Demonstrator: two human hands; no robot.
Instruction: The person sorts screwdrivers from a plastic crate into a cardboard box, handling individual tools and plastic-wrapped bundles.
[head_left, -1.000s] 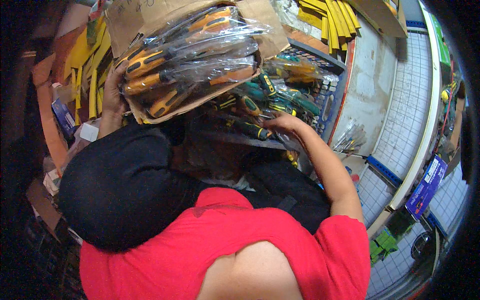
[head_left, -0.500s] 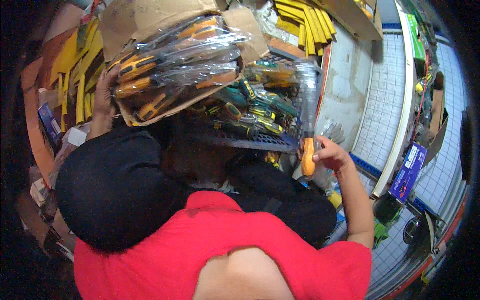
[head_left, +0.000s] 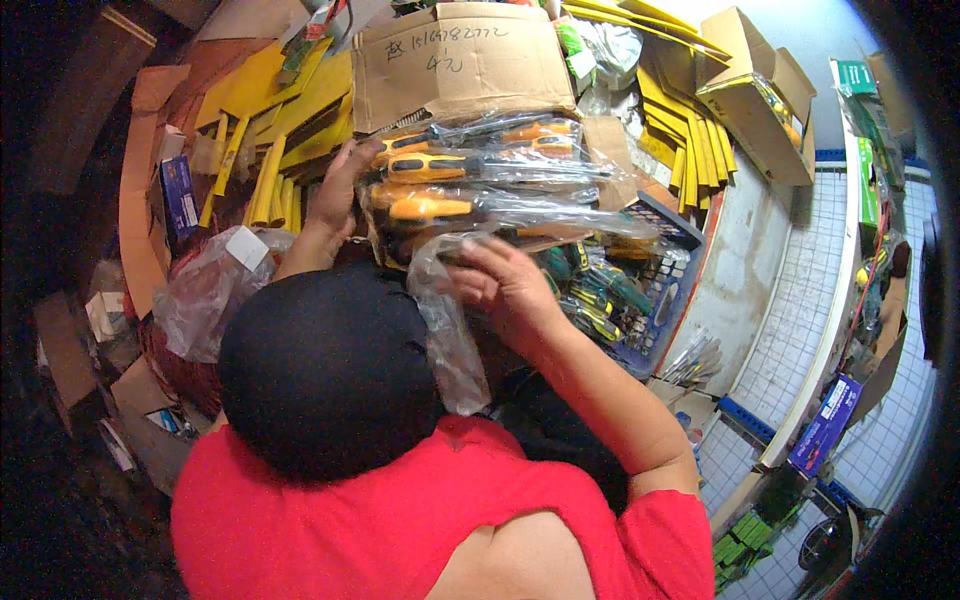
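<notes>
My left hand grips the left edge of an open cardboard box held up in front of me. Several orange-handled screwdrivers in clear bags lie piled in the box. At the box's lower front edge, my right hand is closed on the top of a clear plastic bag, which hangs down limp over my chest. A dark tool end shows inside the bag near my fingers. My red shirt and a black rounded shape fill the lower view.
A blue plastic basket of green and yellow screwdrivers sits right of the box. Yellow packaged tools and cartons stack behind, with more yellow boxes on the left. A wire grid rack stands at the right.
My right hand has moved left from the blue basket, where it held an orange-handled screwdriver, to the front of the box and now holds a clear bag. The box has shifted lower in view.
</notes>
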